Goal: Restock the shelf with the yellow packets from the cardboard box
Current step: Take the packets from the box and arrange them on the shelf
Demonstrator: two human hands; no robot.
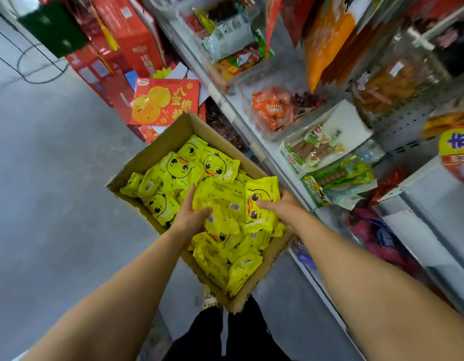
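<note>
Hands in cardboard box (171,138), left hand (190,213) and right hand (280,205) clasping yellow packets (225,201).

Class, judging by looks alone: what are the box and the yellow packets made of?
Cardboard box: brown corrugated card, matte, with raw cut edges on its walls. Yellow packets: probably thin plastic film, glossy, going by the shiny highlights, crinkles and printed duck faces.

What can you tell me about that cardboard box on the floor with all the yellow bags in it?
The cardboard box is plain brown corrugated card, open at the top, sitting askew on the grey floor beside the shelf. It is heaped with yellow packets printed with a cartoon duck face. Both hands reach into it: the left hand and right hand gather a bunch of packets between them.
</note>
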